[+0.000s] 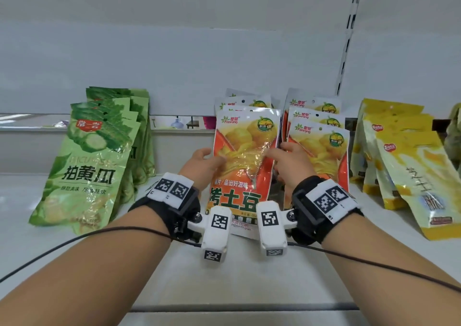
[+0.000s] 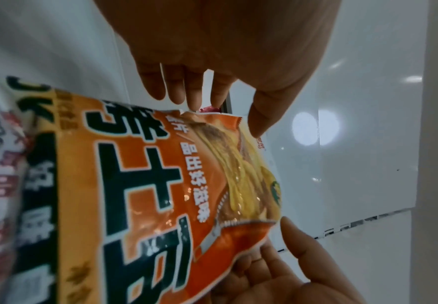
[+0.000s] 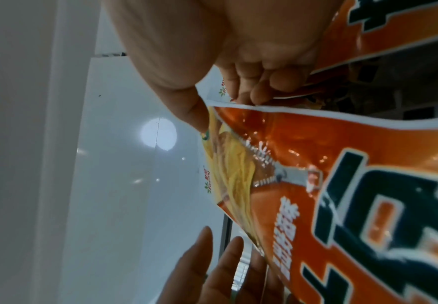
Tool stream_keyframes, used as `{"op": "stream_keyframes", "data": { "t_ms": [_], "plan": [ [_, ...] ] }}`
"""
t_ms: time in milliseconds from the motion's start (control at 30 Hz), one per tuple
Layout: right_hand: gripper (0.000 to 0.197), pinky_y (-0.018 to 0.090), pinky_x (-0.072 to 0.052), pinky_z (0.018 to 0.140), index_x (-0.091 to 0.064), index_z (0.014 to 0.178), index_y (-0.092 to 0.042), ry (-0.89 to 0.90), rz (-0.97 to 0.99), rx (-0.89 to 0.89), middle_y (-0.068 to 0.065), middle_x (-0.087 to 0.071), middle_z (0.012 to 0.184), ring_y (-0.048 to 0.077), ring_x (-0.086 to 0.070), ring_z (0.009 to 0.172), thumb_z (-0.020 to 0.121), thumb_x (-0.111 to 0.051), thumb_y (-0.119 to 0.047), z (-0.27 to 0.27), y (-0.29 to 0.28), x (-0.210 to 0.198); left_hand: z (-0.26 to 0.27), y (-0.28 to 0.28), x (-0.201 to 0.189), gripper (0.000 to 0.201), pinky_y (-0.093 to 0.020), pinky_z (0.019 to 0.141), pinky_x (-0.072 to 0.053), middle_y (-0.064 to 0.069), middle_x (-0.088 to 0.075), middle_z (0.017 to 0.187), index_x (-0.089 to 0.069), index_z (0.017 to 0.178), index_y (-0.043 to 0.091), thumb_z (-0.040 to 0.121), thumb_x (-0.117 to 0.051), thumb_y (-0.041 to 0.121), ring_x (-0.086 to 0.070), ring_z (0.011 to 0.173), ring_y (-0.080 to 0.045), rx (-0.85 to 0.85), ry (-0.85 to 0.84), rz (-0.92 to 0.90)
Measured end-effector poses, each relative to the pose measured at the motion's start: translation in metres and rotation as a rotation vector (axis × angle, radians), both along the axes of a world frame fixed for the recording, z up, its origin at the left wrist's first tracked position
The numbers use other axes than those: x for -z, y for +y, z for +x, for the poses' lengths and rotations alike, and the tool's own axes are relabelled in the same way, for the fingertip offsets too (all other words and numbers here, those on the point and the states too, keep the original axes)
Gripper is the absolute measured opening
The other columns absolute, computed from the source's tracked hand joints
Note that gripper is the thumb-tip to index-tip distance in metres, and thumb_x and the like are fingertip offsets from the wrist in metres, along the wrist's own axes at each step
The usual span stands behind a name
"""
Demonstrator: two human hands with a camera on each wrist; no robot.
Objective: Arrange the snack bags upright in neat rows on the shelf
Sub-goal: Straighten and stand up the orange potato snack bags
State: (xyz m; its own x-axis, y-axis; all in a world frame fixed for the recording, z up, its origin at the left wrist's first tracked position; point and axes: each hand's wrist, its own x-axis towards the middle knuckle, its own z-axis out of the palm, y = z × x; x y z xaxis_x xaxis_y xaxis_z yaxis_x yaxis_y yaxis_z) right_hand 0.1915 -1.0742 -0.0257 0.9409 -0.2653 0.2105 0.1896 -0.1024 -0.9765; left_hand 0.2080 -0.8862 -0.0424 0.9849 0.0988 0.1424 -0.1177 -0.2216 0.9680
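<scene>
An orange potato snack bag (image 1: pixel 245 168) stands upright at the middle of the white shelf (image 1: pixel 224 276), in front of a row of like bags (image 1: pixel 243 102). My left hand (image 1: pixel 212 157) pinches its left edge, thumb on the front and fingers behind. My right hand (image 1: pixel 277 153) pinches the right edge the same way. In the left wrist view the left hand (image 2: pixel 225 118) meets the bag (image 2: pixel 160 185) at its edge. The right wrist view shows the right hand (image 3: pixel 225 111) with its thumb on the bag's (image 3: pixel 342 185) front.
A second row of orange bags (image 1: pixel 320 138) stands just to the right. Green cucumber bags (image 1: pixel 87 156) lean in a row at the left, yellow bags (image 1: pixel 409 168) at the right. A slotted rail (image 1: pixel 349 39) runs up the back wall. The shelf's front edge (image 1: pixel 237 308) lies near me.
</scene>
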Motion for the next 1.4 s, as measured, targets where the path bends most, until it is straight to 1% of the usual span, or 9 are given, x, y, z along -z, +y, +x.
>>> {"op": "stream_keyframes", "data": {
  "t_ms": [100, 267, 367, 500, 600, 733, 967, 1100, 1400],
  "plan": [
    [0.006, 0.021, -0.05, 0.046, -0.063, 0.09, -0.019, -0.062, 0.08, -0.095, 0.001, -0.063, 0.076, 0.007, -0.061, 0.049, 0.09, -0.06, -0.024, 0.004, 0.005, -0.003, -0.003, 0.003, -0.003, 0.066, -0.041, 0.097, -0.045, -0.005, -0.057, 0.127, -0.04, 0.14, 0.018, 0.086, -0.057, 0.053, -0.056, 0.105, -0.018, -0.043, -0.011, -0.03],
    [0.031, 0.035, -0.056, 0.062, -0.071, 0.067, -0.031, -0.096, 0.284, -0.266, 0.0, -0.068, 0.064, 0.018, -0.066, 0.057, 0.093, -0.056, -0.024, 0.011, 0.016, -0.005, -0.009, 0.012, -0.016, 0.04, -0.045, 0.093, -0.051, -0.008, -0.067, 0.109, -0.057, 0.114, 0.019, 0.092, -0.048, 0.052, -0.065, 0.1, -0.024, -0.052, -0.086, -0.126],
    [0.025, 0.029, -0.056, 0.053, -0.072, 0.076, -0.024, -0.11, 0.407, -0.337, 0.004, -0.073, 0.073, 0.019, -0.071, 0.063, 0.093, -0.055, -0.028, 0.014, 0.024, -0.009, -0.011, 0.018, -0.026, 0.034, -0.037, 0.081, -0.053, -0.009, -0.068, 0.107, -0.065, 0.104, 0.018, 0.098, -0.043, 0.044, -0.066, 0.092, -0.022, -0.025, -0.146, -0.2],
    [0.027, 0.041, -0.058, 0.075, -0.073, 0.083, -0.016, -0.117, 0.472, -0.408, 0.011, -0.074, 0.088, 0.026, -0.071, 0.08, 0.094, -0.053, -0.029, 0.018, 0.039, -0.017, -0.008, 0.029, -0.033, 0.025, -0.031, 0.072, -0.048, 0.004, -0.066, 0.071, -0.062, 0.078, 0.019, 0.096, -0.051, 0.032, -0.061, 0.068, -0.011, -0.032, -0.245, -0.297],
    [0.022, 0.046, -0.054, 0.085, -0.072, 0.092, -0.011, -0.092, 0.497, -0.441, 0.016, -0.071, 0.098, 0.031, -0.068, 0.09, 0.092, -0.055, -0.025, 0.017, 0.053, -0.018, -0.004, 0.042, -0.034, 0.029, -0.043, 0.08, -0.055, -0.002, -0.071, 0.075, -0.069, 0.067, 0.02, 0.09, -0.054, 0.032, -0.068, 0.076, -0.021, -0.027, -0.223, -0.377],
    [0.016, 0.042, -0.056, 0.081, -0.065, 0.102, -0.008, -0.026, 0.381, -0.487, 0.015, -0.069, 0.097, 0.03, -0.066, 0.085, 0.088, -0.058, -0.011, 0.018, 0.074, -0.007, 0.0, 0.059, -0.031, 0.027, -0.06, 0.092, -0.049, -0.021, -0.069, 0.104, -0.072, 0.087, 0.013, 0.089, -0.053, 0.032, -0.066, 0.1, -0.039, -0.062, -0.19, -0.584],
    [0.012, 0.035, -0.058, 0.062, -0.065, 0.087, -0.014, -0.021, 0.374, -0.375, 0.006, -0.07, 0.075, 0.022, -0.067, 0.067, 0.09, -0.056, -0.007, 0.029, 0.092, 0.004, 0.004, 0.082, -0.006, 0.037, -0.029, 0.06, -0.056, -0.002, -0.074, 0.08, -0.075, 0.081, 0.018, 0.094, -0.05, 0.042, -0.07, 0.071, -0.017, 0.027, -0.135, -0.551],
    [0.013, 0.039, -0.058, 0.068, -0.064, 0.086, -0.014, -0.048, 0.461, -0.329, 0.007, -0.068, 0.076, 0.022, -0.066, 0.067, 0.091, -0.055, -0.005, 0.031, 0.101, 0.009, -0.001, 0.085, 0.012, 0.02, -0.025, 0.055, -0.053, -0.003, -0.071, 0.074, -0.061, 0.09, 0.009, 0.097, -0.047, 0.021, -0.065, 0.065, -0.017, 0.155, -0.046, -0.422],
    [0.016, 0.026, -0.054, 0.058, -0.061, 0.08, -0.015, 0.02, 0.133, -0.362, 0.001, -0.073, 0.078, 0.016, -0.069, 0.072, 0.09, -0.055, -0.005, 0.021, 0.093, 0.033, 0.007, 0.095, 0.017, 0.014, -0.037, 0.073, -0.057, -0.012, -0.068, 0.089, -0.06, 0.101, 0.004, 0.096, -0.048, 0.011, -0.065, 0.076, -0.023, 0.183, -0.063, -0.661]
  ]
}}
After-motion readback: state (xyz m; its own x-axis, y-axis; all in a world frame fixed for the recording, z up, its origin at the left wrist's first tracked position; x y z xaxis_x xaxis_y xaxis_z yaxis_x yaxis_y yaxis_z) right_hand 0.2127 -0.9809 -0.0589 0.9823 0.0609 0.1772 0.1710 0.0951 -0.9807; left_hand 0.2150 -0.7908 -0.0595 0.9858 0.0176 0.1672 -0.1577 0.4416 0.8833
